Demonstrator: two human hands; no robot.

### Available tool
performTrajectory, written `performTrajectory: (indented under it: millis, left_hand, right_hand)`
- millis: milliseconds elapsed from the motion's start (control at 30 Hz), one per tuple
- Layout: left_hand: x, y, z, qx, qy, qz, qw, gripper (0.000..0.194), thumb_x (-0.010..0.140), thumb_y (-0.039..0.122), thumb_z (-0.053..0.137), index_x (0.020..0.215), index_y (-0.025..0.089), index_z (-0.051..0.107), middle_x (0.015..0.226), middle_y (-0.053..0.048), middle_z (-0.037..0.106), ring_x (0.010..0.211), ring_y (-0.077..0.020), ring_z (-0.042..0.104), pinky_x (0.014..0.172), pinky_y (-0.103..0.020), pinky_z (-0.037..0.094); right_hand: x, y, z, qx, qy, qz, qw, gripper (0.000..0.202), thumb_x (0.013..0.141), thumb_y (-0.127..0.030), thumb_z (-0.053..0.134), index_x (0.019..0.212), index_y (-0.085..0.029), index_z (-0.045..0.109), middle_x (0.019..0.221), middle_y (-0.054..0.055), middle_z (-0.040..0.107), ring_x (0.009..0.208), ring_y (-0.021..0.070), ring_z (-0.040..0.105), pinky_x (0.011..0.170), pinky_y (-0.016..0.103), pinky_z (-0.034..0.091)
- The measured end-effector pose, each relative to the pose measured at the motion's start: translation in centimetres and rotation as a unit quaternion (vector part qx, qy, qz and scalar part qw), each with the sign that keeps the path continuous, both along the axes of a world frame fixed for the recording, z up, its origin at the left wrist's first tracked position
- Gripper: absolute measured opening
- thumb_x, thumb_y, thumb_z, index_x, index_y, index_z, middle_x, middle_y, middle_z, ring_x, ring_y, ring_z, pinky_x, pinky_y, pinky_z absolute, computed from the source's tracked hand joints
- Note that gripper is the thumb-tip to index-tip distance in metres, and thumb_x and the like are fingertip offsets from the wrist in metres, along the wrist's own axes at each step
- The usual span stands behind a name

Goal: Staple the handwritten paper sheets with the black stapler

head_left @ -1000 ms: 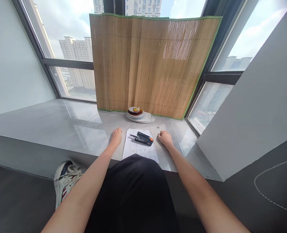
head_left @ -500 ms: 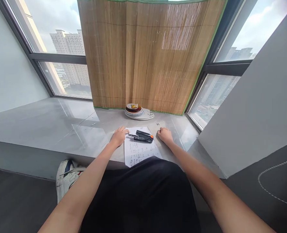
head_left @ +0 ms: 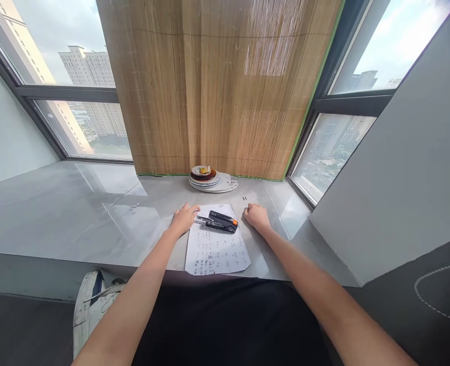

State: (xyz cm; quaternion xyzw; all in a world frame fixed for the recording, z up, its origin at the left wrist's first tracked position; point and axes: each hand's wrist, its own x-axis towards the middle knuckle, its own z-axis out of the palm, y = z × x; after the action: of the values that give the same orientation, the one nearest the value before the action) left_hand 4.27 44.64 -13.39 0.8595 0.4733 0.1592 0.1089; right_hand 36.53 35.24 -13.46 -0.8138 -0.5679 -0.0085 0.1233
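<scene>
A white sheet of paper (head_left: 218, 251) with handwriting lies on the grey tiled ledge (head_left: 152, 229). On its upper part rest a black stapler (head_left: 223, 218) with an orange spot and some pens (head_left: 204, 220), side by side. My left hand (head_left: 183, 219) rests at the paper's upper left edge, fingers apart and holding nothing, fingertips close to the pens. To the right of the paper, my right hand (head_left: 257, 215) lies on the ledge with its fingers curled in; nothing shows in it. Two small dark pieces (head_left: 245, 198) lie just beyond that hand.
Stacked plates (head_left: 205, 179) with a small yellow item on top stand at the back, below a bamboo blind (head_left: 213, 101). Small bits (head_left: 134, 206) lie on the ledge at left. A slanted wall (head_left: 381, 168) borders the right side. A white shoe (head_left: 91, 300) is at lower left.
The view has shifted, and more of the paper's lower part shows above my lap. Both hands stay beside the paper, with the left fingers slightly more spread. The stapler still rests on the paper.
</scene>
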Motion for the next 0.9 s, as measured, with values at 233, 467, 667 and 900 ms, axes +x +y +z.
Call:
performTrajectory:
  millis: [233,467,667,900]
  left_hand:
    - [0.2,1.5,-0.6,-0.003,-0.075,-0.054,0.996,0.031,0.103,0.024,0.05,0.123,0.031,0.072,0.11,-0.006,0.063,0.089,-0.0234,0.066,0.097,-0.039,0.048]
    - [-0.4,1.4,-0.8,-0.018,-0.214,-0.041,0.976,0.029,0.1,0.027,0.055,0.128,0.025,0.062,0.091,-0.002,0.064,0.083,-0.022,0.062,0.079,-0.032,0.048]
    - [0.0,1.5,0.3,0.011,-0.367,0.003,0.93,0.03,0.107,0.037,0.039,0.107,0.022,0.065,0.071,0.003,0.049,0.062,-0.0159,0.047,0.063,-0.028,0.038]
    - [5.0,2.2,1.3,-0.051,-0.47,-0.025,0.881,0.032,0.097,0.048,0.063,0.105,0.019,0.074,0.081,-0.004,0.07,0.059,-0.0138,0.054,0.057,-0.027,0.045]
  right_hand:
    - [0.0,0.3,0.2,0.002,-0.001,0.0,1.0,0.03,0.102,-0.021,0.045,0.102,-0.014,0.074,0.103,0.018,0.076,0.104,0.0287,0.071,0.087,0.033,0.043]
    - [0.1,0.8,-0.1,0.015,0.004,0.004,1.0,0.027,0.101,-0.022,0.048,0.097,-0.014,0.074,0.098,0.018,0.076,0.096,0.0291,0.072,0.084,0.034,0.042]
    - [1.2,1.6,-0.6,0.08,0.083,0.026,0.993,0.021,0.097,-0.02,0.051,0.08,-0.02,0.063,0.082,0.01,0.07,0.079,0.0235,0.064,0.072,0.031,0.038]
    - [-0.8,0.9,1.1,0.267,0.267,0.266,0.887,0.033,0.106,-0.044,0.046,0.084,-0.023,0.059,0.082,0.002,0.061,0.078,0.0191,0.054,0.075,0.03,0.043]
